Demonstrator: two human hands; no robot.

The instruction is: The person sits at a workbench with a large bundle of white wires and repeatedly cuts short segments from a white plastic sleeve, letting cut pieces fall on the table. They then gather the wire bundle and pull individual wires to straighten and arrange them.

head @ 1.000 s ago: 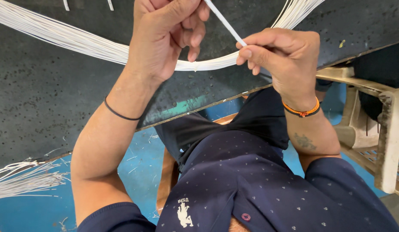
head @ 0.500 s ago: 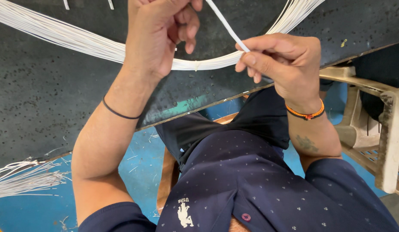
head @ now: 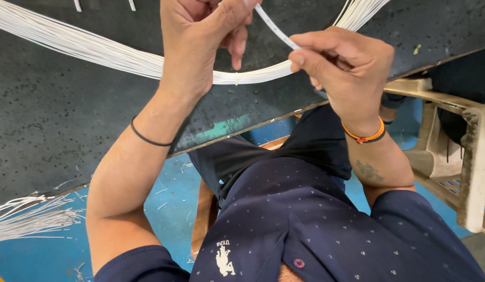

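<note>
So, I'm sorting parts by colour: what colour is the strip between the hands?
White. The strip, pinched by the left hand and right hand, shows best in the head view.

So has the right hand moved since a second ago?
Barely. The right hand sits slightly higher against the table edge, pinching the white strip as before.
</note>
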